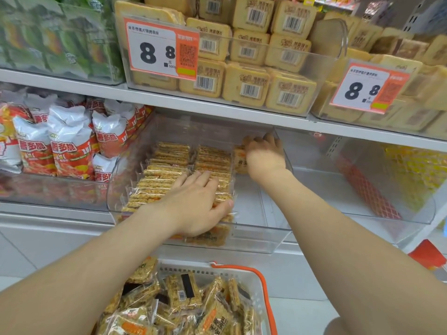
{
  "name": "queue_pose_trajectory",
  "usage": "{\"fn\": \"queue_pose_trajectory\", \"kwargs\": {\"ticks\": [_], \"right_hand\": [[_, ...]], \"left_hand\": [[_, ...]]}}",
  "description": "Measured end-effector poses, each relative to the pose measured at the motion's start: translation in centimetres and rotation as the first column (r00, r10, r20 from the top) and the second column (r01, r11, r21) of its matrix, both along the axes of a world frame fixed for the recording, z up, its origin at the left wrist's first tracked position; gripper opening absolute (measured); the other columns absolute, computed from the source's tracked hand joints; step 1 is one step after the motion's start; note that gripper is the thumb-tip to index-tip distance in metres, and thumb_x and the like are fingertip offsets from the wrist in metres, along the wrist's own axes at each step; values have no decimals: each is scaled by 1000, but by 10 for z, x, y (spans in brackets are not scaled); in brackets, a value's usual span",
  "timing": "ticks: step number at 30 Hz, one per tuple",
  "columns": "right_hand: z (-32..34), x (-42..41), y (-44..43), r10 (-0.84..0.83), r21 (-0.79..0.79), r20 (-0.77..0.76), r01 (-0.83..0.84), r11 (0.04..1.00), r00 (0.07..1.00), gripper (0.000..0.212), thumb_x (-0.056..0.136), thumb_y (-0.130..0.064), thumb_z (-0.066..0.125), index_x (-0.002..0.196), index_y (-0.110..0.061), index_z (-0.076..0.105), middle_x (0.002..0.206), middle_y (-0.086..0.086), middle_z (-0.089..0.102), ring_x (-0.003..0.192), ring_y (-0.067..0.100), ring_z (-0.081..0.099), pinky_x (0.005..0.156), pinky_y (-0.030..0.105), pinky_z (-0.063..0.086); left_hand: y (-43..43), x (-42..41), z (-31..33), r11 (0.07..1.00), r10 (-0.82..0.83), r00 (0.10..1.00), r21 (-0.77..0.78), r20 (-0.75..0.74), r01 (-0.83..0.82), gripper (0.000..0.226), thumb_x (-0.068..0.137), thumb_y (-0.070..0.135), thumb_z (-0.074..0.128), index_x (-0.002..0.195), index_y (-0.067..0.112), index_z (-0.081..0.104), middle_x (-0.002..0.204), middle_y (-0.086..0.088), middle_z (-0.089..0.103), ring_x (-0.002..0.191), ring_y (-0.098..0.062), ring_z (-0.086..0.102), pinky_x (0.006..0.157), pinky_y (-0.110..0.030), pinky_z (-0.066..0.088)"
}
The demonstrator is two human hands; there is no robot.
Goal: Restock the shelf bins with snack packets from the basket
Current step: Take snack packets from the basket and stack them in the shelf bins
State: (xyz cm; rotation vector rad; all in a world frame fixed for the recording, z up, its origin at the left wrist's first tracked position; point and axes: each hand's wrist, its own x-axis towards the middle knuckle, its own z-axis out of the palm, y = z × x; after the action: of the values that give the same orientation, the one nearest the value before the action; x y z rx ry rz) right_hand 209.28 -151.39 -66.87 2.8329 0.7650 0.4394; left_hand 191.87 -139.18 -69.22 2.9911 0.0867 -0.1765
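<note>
A clear plastic shelf bin (256, 240) on the lower shelf holds two rows of golden snack packets (169, 163) standing on edge. My left hand (196, 204) lies over the front packets of the right-hand row, fingers spread flat and thumb against the side of the stack. My right hand (263, 155) reaches deep into the same bin and grips an upright packet (240, 160) at the back right. Below, a white basket with an orange handle (263, 286) is full of loose snack packets (183, 303).
Red and white chip bags (65, 143) fill the bin to the left. A nearly empty clear bin (362, 197) sits to the right, with yellow packets (416, 170) behind it. The upper shelf carries bins of beige boxed snacks (244, 85) with orange price tags (162, 49).
</note>
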Motion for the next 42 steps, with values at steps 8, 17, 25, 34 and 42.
{"fn": "queue_pose_trajectory", "kwargs": {"ticks": [8, 17, 25, 34, 42], "right_hand": [[-14, -5, 8, -48, 24, -50, 50, 998, 998, 47, 90, 3, 65, 135, -8, 58, 131, 18, 55, 120, 42, 57, 84, 46, 54], [-24, -11, 12, -137, 112, -117, 151, 982, 984, 49, 93, 0, 64, 140, -4, 51, 136, 22, 51, 113, 39, 66, 83, 41, 55], [-21, -2, 14, -126, 131, -95, 138, 982, 987, 46, 94, 5, 64, 138, 0, 50, 136, 20, 50, 117, 41, 64, 84, 45, 55], [-28, 15, 21, -156, 258, -274, 229, 939, 949, 52, 95, 8, 61, 143, -4, 47, 146, 18, 41, 125, 43, 58, 92, 44, 51], [-29, 1, 5, -50, 203, -274, 108, 973, 960, 47, 92, 1, 61, 137, -7, 53, 146, 22, 39, 124, 34, 59, 92, 38, 53]], "left_hand": [[0, 1, -2, 1000, -2, 1000, -2, 9, 2, 83, 105, 69, 15, 169, 17, 10, 177, -8, 1, 163, -26, -1, 131, -49, -2], [1, 1, -2, 1000, -2, 1000, -12, 5, 2, 81, 106, 67, 21, 169, 17, 9, 177, -8, -1, 163, -26, -3, 131, -49, -3], [2, 2, -4, 1000, -8, 1000, -21, -7, 8, 84, 104, 68, 27, 169, 19, 6, 177, -7, -4, 163, -25, -6, 131, -49, -4], [1, 1, -4, 1000, -2, 1000, -28, 7, 2, 83, 105, 67, 27, 169, 19, 8, 177, -8, -3, 163, -26, -5, 131, -49, -5], [-1, -2, -3, 999, 8, 996, -50, 94, -3, 76, 106, 63, 28, 167, 17, 20, 176, -10, 8, 163, -26, 5, 132, -48, 3]]}}
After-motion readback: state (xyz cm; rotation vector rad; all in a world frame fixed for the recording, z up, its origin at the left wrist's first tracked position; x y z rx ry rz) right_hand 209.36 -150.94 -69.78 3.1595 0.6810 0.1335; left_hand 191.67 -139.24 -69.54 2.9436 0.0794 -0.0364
